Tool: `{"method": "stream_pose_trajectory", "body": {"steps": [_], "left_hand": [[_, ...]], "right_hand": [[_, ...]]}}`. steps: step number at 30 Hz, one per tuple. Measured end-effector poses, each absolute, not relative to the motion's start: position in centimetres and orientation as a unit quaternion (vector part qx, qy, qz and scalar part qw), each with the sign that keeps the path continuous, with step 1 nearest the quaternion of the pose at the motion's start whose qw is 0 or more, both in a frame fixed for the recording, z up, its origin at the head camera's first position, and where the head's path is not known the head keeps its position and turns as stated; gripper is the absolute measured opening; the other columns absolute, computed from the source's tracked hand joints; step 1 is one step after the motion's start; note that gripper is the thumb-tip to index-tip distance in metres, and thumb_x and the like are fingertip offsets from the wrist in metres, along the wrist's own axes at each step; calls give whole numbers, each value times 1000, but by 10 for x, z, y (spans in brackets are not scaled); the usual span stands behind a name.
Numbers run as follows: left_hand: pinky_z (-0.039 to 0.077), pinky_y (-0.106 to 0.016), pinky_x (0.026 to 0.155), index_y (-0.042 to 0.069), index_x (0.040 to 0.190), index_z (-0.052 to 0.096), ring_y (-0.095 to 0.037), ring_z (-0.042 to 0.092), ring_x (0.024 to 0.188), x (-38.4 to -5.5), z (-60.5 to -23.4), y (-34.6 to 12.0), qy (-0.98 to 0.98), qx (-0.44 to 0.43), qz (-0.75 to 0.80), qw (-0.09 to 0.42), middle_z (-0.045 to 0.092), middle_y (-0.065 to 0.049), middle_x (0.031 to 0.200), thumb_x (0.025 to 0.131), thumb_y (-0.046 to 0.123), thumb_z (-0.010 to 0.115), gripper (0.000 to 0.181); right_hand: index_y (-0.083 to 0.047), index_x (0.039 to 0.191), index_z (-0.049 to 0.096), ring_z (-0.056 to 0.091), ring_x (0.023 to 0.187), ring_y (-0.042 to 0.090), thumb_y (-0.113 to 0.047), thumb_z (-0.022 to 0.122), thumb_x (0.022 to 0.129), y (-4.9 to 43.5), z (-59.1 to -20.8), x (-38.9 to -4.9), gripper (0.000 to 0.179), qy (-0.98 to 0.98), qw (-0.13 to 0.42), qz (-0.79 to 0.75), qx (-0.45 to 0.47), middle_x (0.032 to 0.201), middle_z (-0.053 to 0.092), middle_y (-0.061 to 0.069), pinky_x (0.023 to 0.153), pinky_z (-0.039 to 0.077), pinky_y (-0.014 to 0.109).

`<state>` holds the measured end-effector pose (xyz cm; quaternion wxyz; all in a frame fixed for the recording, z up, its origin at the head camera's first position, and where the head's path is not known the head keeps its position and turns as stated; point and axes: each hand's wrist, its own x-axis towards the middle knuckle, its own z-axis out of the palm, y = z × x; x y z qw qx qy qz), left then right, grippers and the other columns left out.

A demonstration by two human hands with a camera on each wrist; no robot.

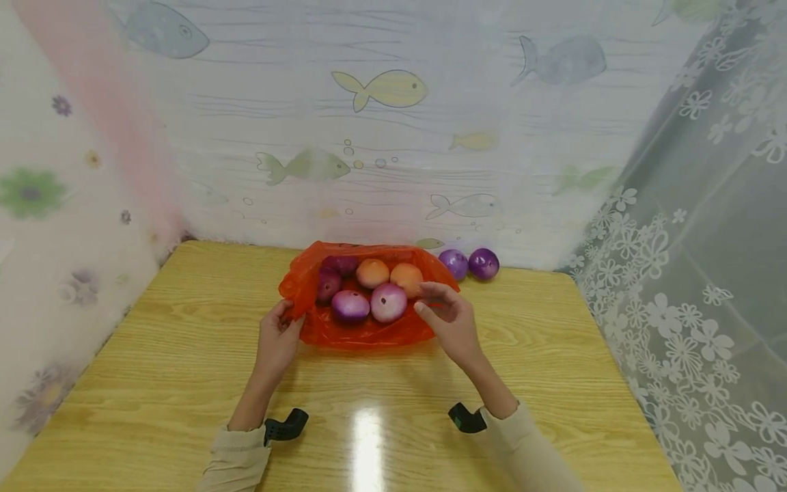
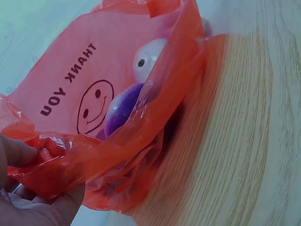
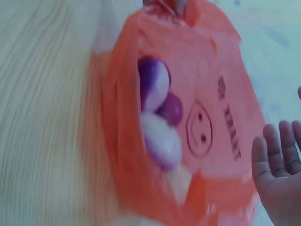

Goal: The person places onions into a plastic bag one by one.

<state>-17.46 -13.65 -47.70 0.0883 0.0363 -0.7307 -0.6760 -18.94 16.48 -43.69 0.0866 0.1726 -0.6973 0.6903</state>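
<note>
A red plastic bag (image 1: 363, 335), printed with a smiley face and lettering, lies with its opening toward me. Inside are several round fruit- or vegetable-like pieces: two purple-and-white ones (image 1: 389, 303) in front, dark purple ones (image 1: 328, 285) at the left, and two orange ones (image 1: 372, 273) behind. My left hand (image 1: 279, 338) pinches the bag's left edge; in the left wrist view, thumb and fingers (image 2: 21, 153) grip bunched film. At the bag's right side, my right hand (image 1: 451, 321) has its fingers extended and parted from the thumb, and the right wrist view shows its palm (image 3: 284, 188) beside the bag.
Two purple round pieces, a paler one (image 1: 453, 264) and a darker one (image 1: 484, 264), sit outside the bag at the back right. The wooden table (image 1: 541, 369) meets a fish-patterned curtain (image 1: 381, 137) behind. Black wrist cameras (image 1: 287, 425) jut inward from both sleeves.
</note>
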Motion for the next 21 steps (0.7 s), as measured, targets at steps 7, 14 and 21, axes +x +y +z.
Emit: {"method": "stream_pose_trajectory", "body": {"steps": [7,14,21], "left_hand": [[49,-11,83,-10,123,55,1,58,95,-173,-476,-136,-728,39,-677,98,60,-23,123,103,-2,52,22],[48,-11,82,-10,125,54,0,57,94,-173,-477,-139,-726,44,-680,94,61,-21,123,103,-1,52,24],[48,-11,83,-9,133,53,-1,56,97,-172,-478,-141,-731,42,-676,81,57,-25,131,105,2,49,30]], "right_hand": [[20,117,59,68,97,12,9,66,92,208,-454,-191,28,-673,157,709,140,102,71,5,87,55,22],[8,112,68,68,90,7,9,66,93,246,-476,-199,19,-685,191,700,69,95,70,-2,84,55,19],[8,115,67,65,87,5,0,67,95,276,-489,-217,21,-739,169,653,-2,94,69,-6,79,52,15]]}}
